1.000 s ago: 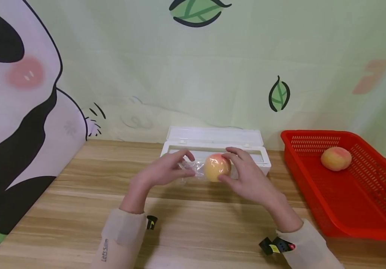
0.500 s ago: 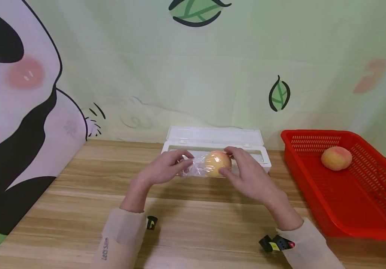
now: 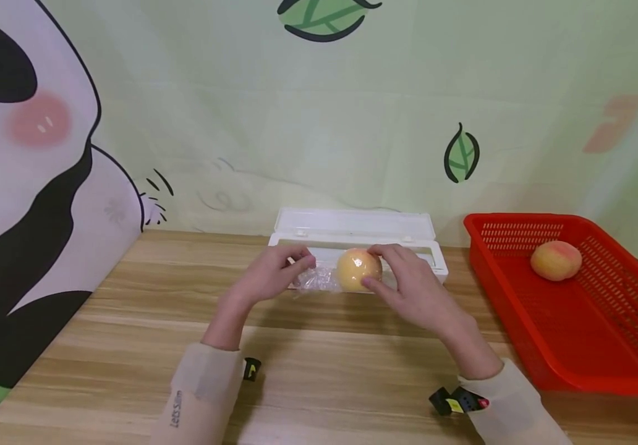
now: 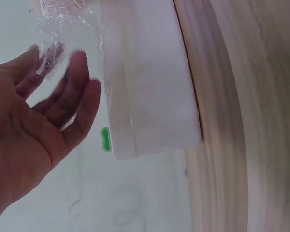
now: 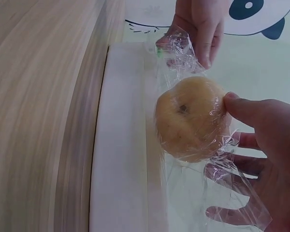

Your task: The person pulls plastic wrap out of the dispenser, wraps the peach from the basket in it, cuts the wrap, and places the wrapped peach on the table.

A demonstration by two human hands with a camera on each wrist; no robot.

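Leftmost we see a printed panda (image 3: 29, 123) on the pale green backdrop (image 3: 213, 93), well to the left of the left hand (image 3: 267, 275). Nearer, a black wrist strap (image 3: 251, 369) shows beside the left sleeve (image 3: 204, 371). The left hand pinches a gathered end of clear film (image 3: 319, 278) between thumb and forefinger; in the left wrist view we make out its other fingers, loosely bent, with a small green piece (image 4: 105, 139) on the end of the box just past them.

From that pinch, the film runs rightward to a wrapped peach (image 3: 359, 270). The fruit lies between the two hands, apart from the left fingertips and directly against the right thumb. The right hand (image 3: 408, 281) holds it from its right side, thumb on the near face, forefinger at the far upper edge; in the right wrist view we see the remaining fingers spread behind loose film. Just beyond both hands sits a white box (image 3: 438, 259) with its lid (image 3: 355, 222) raised; we cannot tell whether the peach touches it. The wooden table (image 3: 319, 364) stretches below the hands.

Farther right of the right hand stands a red basket (image 3: 580, 327), with a second peach (image 3: 556, 260) inside, toward its far end.
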